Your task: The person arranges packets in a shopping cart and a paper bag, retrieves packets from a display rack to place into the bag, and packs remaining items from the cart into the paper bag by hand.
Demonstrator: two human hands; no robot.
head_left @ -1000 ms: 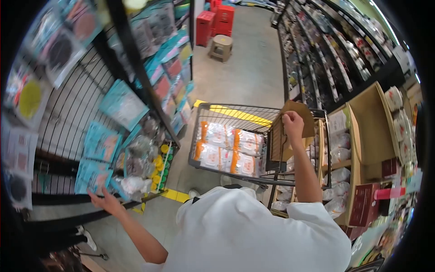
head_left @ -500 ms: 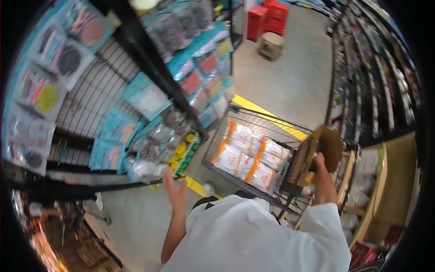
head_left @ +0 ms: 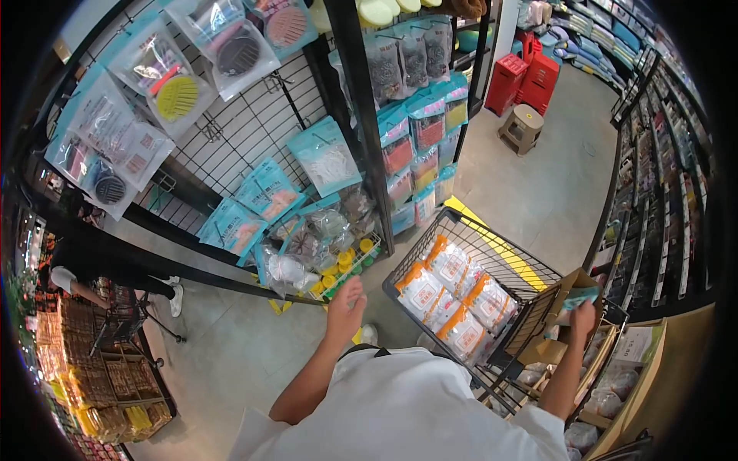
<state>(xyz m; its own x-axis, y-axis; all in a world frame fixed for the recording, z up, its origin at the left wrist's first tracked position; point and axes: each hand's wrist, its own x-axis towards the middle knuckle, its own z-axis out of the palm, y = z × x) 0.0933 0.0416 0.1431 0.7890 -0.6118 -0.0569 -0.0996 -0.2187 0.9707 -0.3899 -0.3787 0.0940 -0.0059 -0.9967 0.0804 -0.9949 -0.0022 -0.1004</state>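
My right hand [head_left: 583,321] is at the mouth of a cardboard box [head_left: 542,338], closed on a teal-topped packet [head_left: 582,296]; its contents cannot be made out. The box rests at the near right end of a dark wire shopping cart [head_left: 530,250]. Several white and orange packs [head_left: 465,332] lie inside the cart. My left hand [head_left: 346,307] is raised with nothing in it, fingers loosely apart, near the lower end of a wire rack [head_left: 254,115]. Closest to it hang clear bags [head_left: 284,269] and a strip of yellow and green round items [head_left: 344,265].
Teal-topped packets [head_left: 323,154] hang from the rack hooks. A stool [head_left: 523,127] and red containers [head_left: 523,77] stand farther along the aisle. Dark shelving [head_left: 665,177] lines the right side. At left, a person [head_left: 77,269] is beside another cart and stacked goods [head_left: 115,361].
My view has swung left, so the rack and cart appear farther right. A teal-topped packet now shows in my right hand at the box. My left hand remains raised.
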